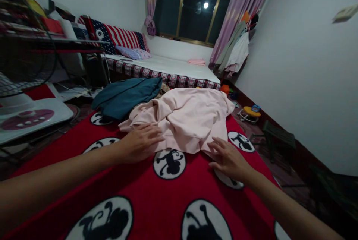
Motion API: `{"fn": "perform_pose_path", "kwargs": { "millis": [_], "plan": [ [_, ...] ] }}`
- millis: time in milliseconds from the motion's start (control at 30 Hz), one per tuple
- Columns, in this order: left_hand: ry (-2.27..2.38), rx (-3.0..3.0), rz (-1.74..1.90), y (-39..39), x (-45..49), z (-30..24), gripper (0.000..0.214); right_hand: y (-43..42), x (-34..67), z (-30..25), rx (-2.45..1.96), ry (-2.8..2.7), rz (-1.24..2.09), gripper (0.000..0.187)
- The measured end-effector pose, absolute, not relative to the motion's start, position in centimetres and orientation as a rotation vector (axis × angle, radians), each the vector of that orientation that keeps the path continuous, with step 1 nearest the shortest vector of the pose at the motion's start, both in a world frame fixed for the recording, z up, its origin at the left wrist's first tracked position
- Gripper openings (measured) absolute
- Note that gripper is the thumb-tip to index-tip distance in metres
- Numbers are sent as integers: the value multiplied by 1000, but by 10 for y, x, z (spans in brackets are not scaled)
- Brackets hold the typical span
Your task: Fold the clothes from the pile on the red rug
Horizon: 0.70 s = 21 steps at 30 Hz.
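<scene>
Sweatshirt [192, 119] lies rumpled, left hand [138, 144] and right hand [229, 160] unclenched at its near edge; an uneven tug could deepen the folds.

**Left hand [140, 143] and right hand [229, 160] reach forward, fingers loose**

The left forearm [64, 174] enters at the lower left and slants inward; the right forearm [293, 204] comes in from the lower right, mirroring it. Both are bare, and the backs of both hands face up. The left fingers [153, 130] lie extended, close together and pointing right. The right fingers [219, 143] are slightly bent and parted, pointing up and to the left, with the right thumb [215, 166] held away below them. The hands are well apart, neither curled into a fist.
</scene>
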<state>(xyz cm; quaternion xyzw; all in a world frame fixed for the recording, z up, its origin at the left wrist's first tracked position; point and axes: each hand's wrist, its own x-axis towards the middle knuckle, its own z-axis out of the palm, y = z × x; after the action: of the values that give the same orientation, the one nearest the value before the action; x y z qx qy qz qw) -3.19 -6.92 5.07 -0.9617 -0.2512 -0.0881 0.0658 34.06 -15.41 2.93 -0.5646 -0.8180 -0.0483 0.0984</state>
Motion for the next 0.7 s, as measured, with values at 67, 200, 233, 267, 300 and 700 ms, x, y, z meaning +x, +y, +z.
{"fn": "perform_pose_path", "kwargs": {
  "millis": [67, 200, 233, 267, 300, 700],
  "plan": [
    [-801, -2908, -208, -72, -34, 40, 61, -161, 343, 17, -1732, -2371, -81, 54],
    [-907, -2871, -120, -64, -34, 32, 80, -158, 348, 9, -1872, -2304, -168, 60],
    [-915, -2858, -113, -61, -33, 31, 79, -156, 349, 8, -1866, -2312, -196, 58],
    [-915, -2845, -109, -57, -31, 30, 75, -153, 349, 9, -1853, -2319, -211, 56],
    [-913, -2831, -110, -54, -29, 30, 69, -150, 350, 10, -1845, -2313, -213, 53],
    [-1201, -2826, -856, -57, -73, 194, 33, -189, 386, 191, -1471, -1779, -289, 18]
  ]
}}
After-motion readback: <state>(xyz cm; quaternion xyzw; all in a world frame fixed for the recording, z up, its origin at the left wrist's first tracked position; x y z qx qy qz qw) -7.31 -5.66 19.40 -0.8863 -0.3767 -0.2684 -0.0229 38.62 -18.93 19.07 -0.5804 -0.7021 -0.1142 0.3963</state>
